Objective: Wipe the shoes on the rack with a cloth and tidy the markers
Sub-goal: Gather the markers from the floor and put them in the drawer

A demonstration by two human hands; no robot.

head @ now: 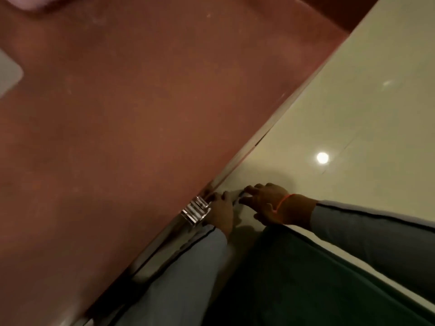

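Both hands worked low at the edge where the reddish-brown surface [141, 102] met the glossy cream floor [353, 102]. The left hand [220, 211] lay just beside a clear ribbed plastic holder [195, 211]; whether it gripped it, I cannot tell. The right hand [266, 203], fingers curled, touched something pale, too blurred to name, just right of the left fingers. Shoes, cloth and rack were out of view.

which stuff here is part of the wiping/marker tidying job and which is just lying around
Job in hand:
left hand, beside a clear ribbed holder at the edge of the reddish surface
right hand, fingers on a small pale object, too blurred to name

Just there:
pale glossy floor
orange wrist thread
grey item at the left edge

No shoes, cloth or clear markers are visible.
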